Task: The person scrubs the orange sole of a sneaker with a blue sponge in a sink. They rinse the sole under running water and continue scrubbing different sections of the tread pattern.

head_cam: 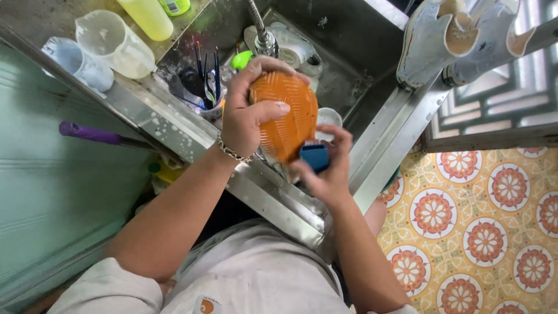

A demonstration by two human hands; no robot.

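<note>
My left hand (247,110) grips an orange ribbed oval dish (288,116) and holds it upright over the steel sink (343,35). A chain bracelet circles that wrist. My right hand (328,168) holds a blue sponge (315,156) against the lower edge of the dish. Behind the dish, part of a white bowl (329,116) shows in the basin.
A flexible tap (260,26) hangs over the basin. A cup of dark straws or brushes (209,87) stands at the sink's left. On the counter are two clear measuring jugs (113,43), a yellow bottle (148,17) and a purple handle (90,134). White shoes (459,38) rest at the upper right.
</note>
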